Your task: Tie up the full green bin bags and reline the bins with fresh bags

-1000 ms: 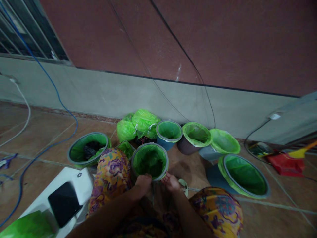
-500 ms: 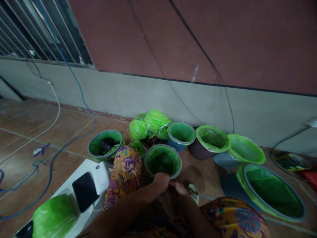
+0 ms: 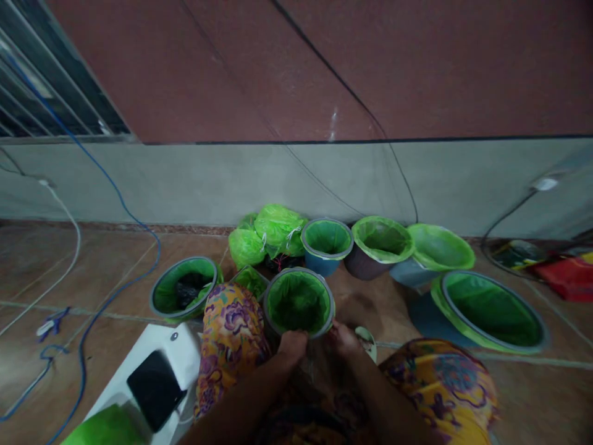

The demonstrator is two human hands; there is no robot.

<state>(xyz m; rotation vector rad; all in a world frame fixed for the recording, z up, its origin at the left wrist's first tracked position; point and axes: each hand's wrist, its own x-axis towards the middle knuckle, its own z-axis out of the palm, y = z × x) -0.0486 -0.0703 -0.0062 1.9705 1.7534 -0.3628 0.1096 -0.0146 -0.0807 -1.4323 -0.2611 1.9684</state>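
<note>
A small bin lined with a green bag (image 3: 299, 301) stands on the floor between my knees, which are covered in yellow flowered cloth. My left hand (image 3: 291, 343) rests against the near rim of this bin, fingers curled on the liner's edge. My right hand (image 3: 341, 338) is at the near right of the rim, also closed on the liner there. What lies under the hands is dim and partly hidden.
Other green-lined bins stand around: one at left (image 3: 184, 295) with dark contents, a blue one (image 3: 327, 245), a brown one (image 3: 377, 246), a grey one (image 3: 433, 253), a large one (image 3: 491, 309). Tied green bags (image 3: 266, 233) lie by the wall. A white stool with a black phone (image 3: 155, 389) is at lower left; cables cross the floor.
The view has swung back to the right and levelled. Both hands stay at the near rim of the middle bin, with the right hand again visible beside the left.
</note>
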